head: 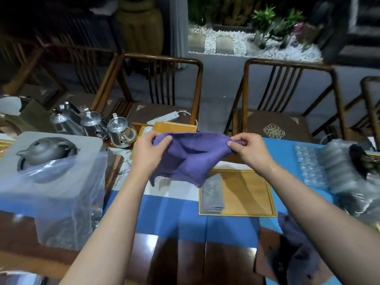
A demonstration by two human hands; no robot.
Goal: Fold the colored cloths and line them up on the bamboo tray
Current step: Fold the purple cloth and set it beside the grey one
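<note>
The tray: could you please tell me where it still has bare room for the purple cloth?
The tray is bare right of the grey cloth, up to its right rim. The purple cloth hangs from the left hand and right hand.

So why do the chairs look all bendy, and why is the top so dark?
Head view: the wide-angle lens curves the wooden chairs near the edges; the room behind is dim, while the blue table mat is bright; glare shines off the steel teapots; the dark cloth pile at the bottom right is blurry.
</note>
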